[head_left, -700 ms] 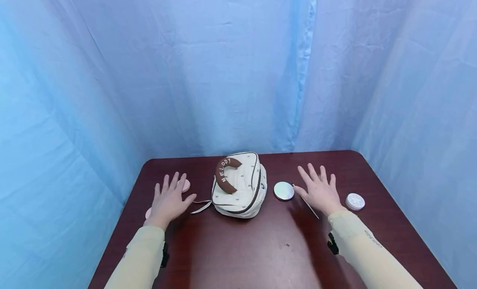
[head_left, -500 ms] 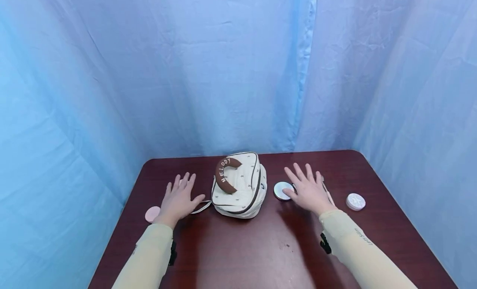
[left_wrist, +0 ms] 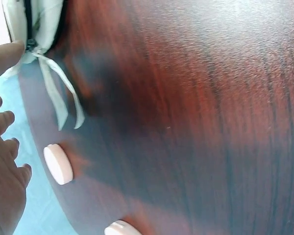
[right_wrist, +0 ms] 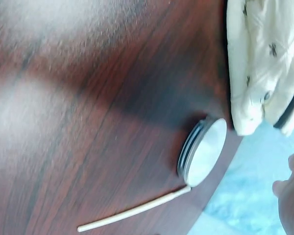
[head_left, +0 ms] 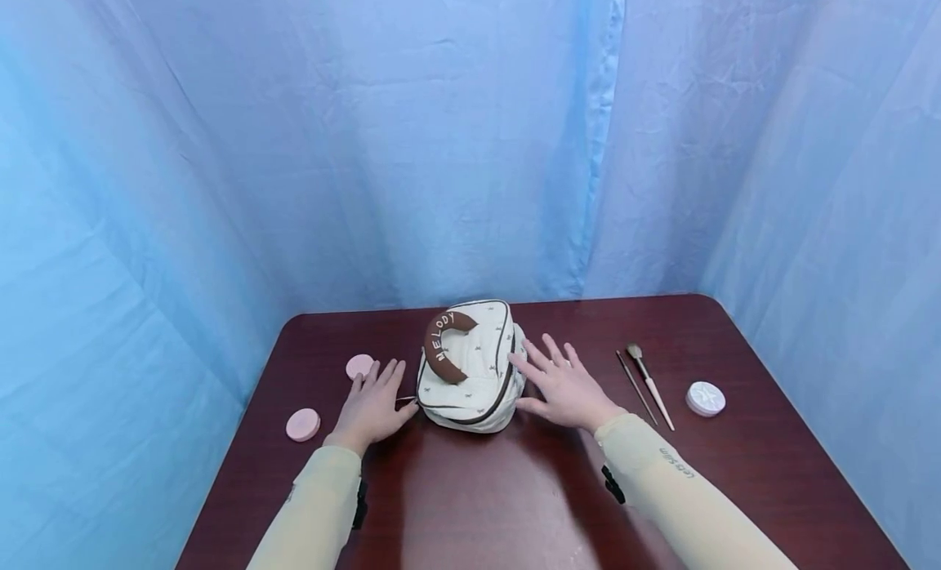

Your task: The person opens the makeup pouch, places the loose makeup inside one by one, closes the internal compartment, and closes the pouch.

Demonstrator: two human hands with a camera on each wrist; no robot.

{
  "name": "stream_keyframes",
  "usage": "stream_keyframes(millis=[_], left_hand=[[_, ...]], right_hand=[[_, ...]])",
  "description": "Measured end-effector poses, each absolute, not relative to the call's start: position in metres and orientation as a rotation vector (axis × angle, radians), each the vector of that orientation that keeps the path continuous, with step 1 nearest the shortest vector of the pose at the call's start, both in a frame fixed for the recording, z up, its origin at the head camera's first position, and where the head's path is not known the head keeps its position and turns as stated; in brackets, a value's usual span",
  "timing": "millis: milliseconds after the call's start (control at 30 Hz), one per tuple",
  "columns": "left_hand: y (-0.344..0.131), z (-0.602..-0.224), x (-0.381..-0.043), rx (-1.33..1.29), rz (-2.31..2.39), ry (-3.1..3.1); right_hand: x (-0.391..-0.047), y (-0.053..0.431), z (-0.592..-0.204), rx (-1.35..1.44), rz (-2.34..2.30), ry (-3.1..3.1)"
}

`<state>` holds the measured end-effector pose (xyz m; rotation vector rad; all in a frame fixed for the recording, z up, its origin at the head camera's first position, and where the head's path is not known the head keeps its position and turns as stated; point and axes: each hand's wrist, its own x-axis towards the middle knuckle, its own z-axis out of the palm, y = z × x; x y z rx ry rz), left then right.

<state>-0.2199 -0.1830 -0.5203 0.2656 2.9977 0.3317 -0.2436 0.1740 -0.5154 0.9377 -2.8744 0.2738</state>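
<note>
A cream cosmetic bag [head_left: 481,362] with dark piping, small bow prints and a brown curved handle [head_left: 441,354] lettered MELODY lies near the middle of the table. My left hand [head_left: 373,408], fingers spread, is at the bag's left side, its thumb near the zip and ribbon pull [left_wrist: 59,85]. On the other side, my right hand [head_left: 566,386] reaches its spread fingertips over the bag's right edge; contact is unclear. Neither hand grips anything. A round compact [right_wrist: 203,152] with a shiny lid is hidden under the right hand in the head view but shows in the right wrist view.
Two round pink cases [head_left: 303,425] lie left of the left hand. To the right are a makeup brush [head_left: 650,386], a thin stick-like tool [head_left: 636,387] and a white round case [head_left: 706,398]. Blue curtains [head_left: 470,145] surround the dark wood table [head_left: 478,505].
Both hands have moved inward toward the bag, the right one passing over the compact. The brush and thin tool are now uncovered. The bag looks unmoved.
</note>
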Motion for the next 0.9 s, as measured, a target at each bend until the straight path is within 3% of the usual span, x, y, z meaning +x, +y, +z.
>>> stream_keyframes(millis=[400, 900], left_hand=[[-0.179, -0.539, -0.217, 0.234, 0.396, 2.971], [-0.180, -0.552, -0.209, 0.312, 0.433, 3.086]], right_hand=[[-0.239, 0.153, -0.522, 1.186, 0.247, -2.818], [-0.233, 0.145, -0.523, 1.218, 0.215, -2.785]])
